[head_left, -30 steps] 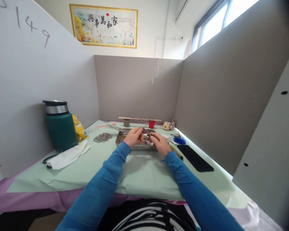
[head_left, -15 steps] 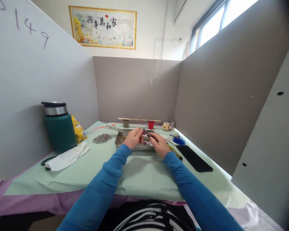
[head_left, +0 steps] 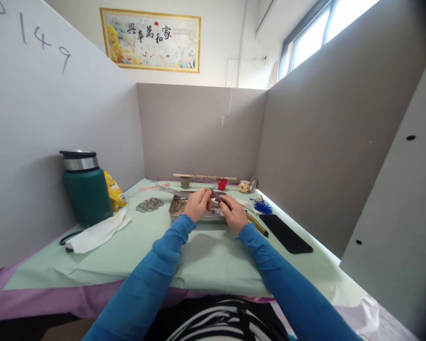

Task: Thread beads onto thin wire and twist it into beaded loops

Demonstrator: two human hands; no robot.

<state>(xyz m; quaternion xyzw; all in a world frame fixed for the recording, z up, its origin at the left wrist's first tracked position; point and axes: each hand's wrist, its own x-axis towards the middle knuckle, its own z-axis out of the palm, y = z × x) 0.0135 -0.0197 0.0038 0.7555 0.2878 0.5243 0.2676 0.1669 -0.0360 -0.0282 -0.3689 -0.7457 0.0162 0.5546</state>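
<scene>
Both hands meet over the tray [head_left: 175, 211], fingertips nearly touching. Left hand [head_left: 198, 203] is curled, thumb and fingers pinched on something small and reddish; too small to identify. Right hand [head_left: 231, 212] is closed around a thin metal tool [head_left: 214, 193], which looks like tweezers or fine pliers, tip pointing up-left toward the left fingertips. Tool tip sits just beside the pinched piece; contact can't be confirmed.

Tray is shallow metal, sits on the green mat [head_left: 206, 255] mid-table, directly under the hands. Holds small mixed bits, reddish and silvery, detail blurred.

Around it:
- Silvery chain-like cluster [head_left: 149, 204] on the mat, left of the tray, apart from it.
- Bundle of thin wires [head_left: 168, 190] behind the tray's left corner.
- Green flask [head_left: 85, 187] far left against the partition, yellow packet [head_left: 114, 190] just behind it.
- White cloth [head_left: 98, 231] in front of the flask, lying over a black cord [head_left: 66, 237].
- Stick [head_left: 199, 176] laid across a tan cup [head_left: 185, 182] and a red cup [head_left: 222, 184] at the back.
- Blue feathery piece [head_left: 261, 206] right of the tray; yellow-handled tool [head_left: 257, 225] by the right wrist.
- Black phone [head_left: 286, 233] flat on the mat, far right.

Both sleeves blue.
</scene>
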